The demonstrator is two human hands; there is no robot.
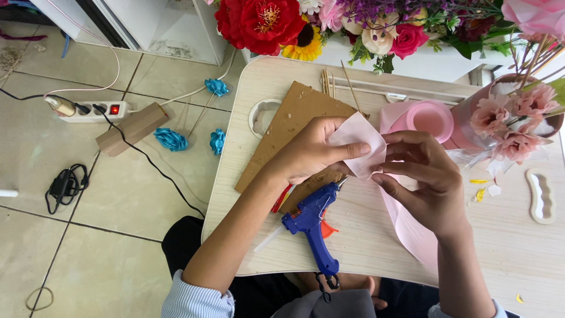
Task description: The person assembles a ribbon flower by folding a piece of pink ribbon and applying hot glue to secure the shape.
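head | left hand (312,154) and right hand (425,176) both pinch pink ribbon (360,148), fingers clenched on its fold above desk (376,247) | ribbon tail trails toward person, under right hand | blue glue gun (313,227) lies nearer left hand

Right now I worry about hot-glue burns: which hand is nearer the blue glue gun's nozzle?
Left. The left hand holds the pink ribbon just above the glue gun nozzle; the right hand sits farther off to its right.

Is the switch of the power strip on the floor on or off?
On: the switch on the power strip glows red.
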